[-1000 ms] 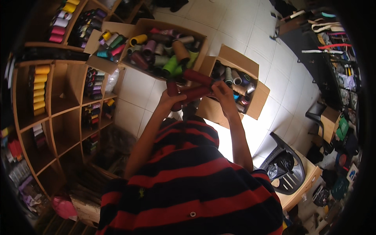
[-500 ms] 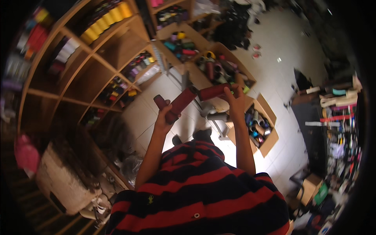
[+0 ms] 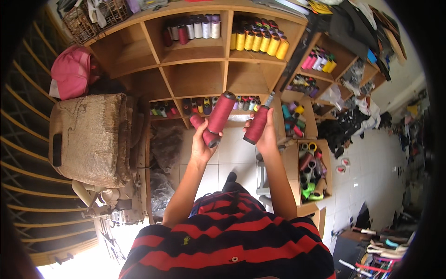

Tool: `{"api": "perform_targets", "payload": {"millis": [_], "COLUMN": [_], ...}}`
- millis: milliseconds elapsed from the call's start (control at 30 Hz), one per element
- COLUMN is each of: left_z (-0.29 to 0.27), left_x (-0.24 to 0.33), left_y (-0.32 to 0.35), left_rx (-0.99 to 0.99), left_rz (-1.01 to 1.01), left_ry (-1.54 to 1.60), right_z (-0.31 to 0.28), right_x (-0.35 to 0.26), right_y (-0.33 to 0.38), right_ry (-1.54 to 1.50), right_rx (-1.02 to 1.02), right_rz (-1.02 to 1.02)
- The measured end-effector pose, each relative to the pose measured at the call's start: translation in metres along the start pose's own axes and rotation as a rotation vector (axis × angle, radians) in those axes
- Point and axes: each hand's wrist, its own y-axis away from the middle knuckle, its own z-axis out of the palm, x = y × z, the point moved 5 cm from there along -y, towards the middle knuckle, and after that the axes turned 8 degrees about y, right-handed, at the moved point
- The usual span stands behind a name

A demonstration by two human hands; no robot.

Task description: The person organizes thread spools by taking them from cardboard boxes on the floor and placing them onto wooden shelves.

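The room is a cluttered store with a pale tiled floor [image 3: 211, 174] and a wooden shelf [image 3: 200, 59] across the far side. Yellow spools [image 3: 256, 41] stand in its upper compartment right of centre; white spools [image 3: 198, 30] stand in the one to the left. A rough tan cover [image 3: 90, 139] and a pink cloth item [image 3: 70, 69] lie at the left. A cardboard box [image 3: 289, 162] of mixed spools [image 3: 312, 169] stands at the right.

Change noted: half a second ago the boxes lie far ahead and the shelf lies to the left; now the shelf is far ahead and the box is to the right. The three dark red spools stay in the same hands, upright-leaning rather than nearly level on the right. In effect, the held spools are now in front of the shelf, away from the box.

The left hand [image 3: 201, 142] is partly closed, fingers curled round two: a long red spool [image 3: 221, 113], tilted with its upper end to the right, and a second red spool [image 3: 197, 122] crossing behind it. The right hand [image 3: 267, 135] is closed to the width of one, a third red spool [image 3: 256, 125], tilted likewise. The two hands are apart; their spools do not touch across the gap.
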Motion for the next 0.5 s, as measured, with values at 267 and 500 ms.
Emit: {"api": "perform_targets", "payload": {"millis": [267, 500], "left_z": [0.016, 0.028], "left_x": [0.063, 0.109], "left_y": [-0.060, -0.103], "left_rx": [-0.044, -0.037], "left_rz": [0.196, 0.389], "left_ry": [0.041, 0.073], "right_z": [0.053, 0.116], "right_x": [-0.001, -0.019], "right_y": [-0.102, -0.223], "right_ry": [-0.032, 0.720], "right_rx": [-0.205, -0.366], "right_rz": [0.146, -0.306]}}
